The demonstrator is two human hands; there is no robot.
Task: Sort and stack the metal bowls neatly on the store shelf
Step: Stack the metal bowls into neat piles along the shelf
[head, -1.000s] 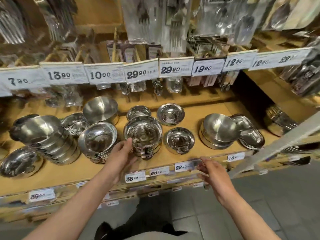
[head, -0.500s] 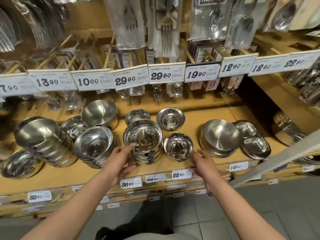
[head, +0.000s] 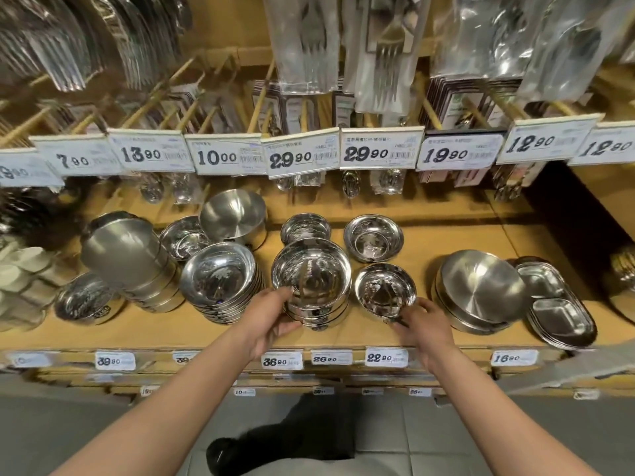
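- Metal bowls sit in several groups on the wooden shelf (head: 405,333); take the tall middle stack (head: 312,283) as your landmark.
- Your left hand (head: 271,317) grips that stack from its near-left side: thumb against the lower bowls, fingers curled up to the rim of the top bowl. How many bowls the stack holds is hard to count, since the hand covers part of it.
- Just right of the stack stands a small bowl (head: 385,289). Your right hand (head: 427,326) has its fingers at that bowl's near-right edge; whether they pinch the rim or only touch it, you cannot tell from here.
- Behind the stack are two more small bowls, one directly behind (head: 305,228) and partly hidden by it, and one behind and to the right (head: 373,237).
- Left of the stack is a wider pile (head: 220,281), and further left a leaning row of bowls (head: 129,261) tipped on their sides.
- Well right of the stack lies a brushed bowl pile (head: 481,288), tilted, touching oval divided trays (head: 558,309).
- Above the stack hangs a row of price tags (head: 300,158); the packets of cutlery above them are blurred and cut off at the top.
- The leftmost goods on the shelf are too blurred to make out.
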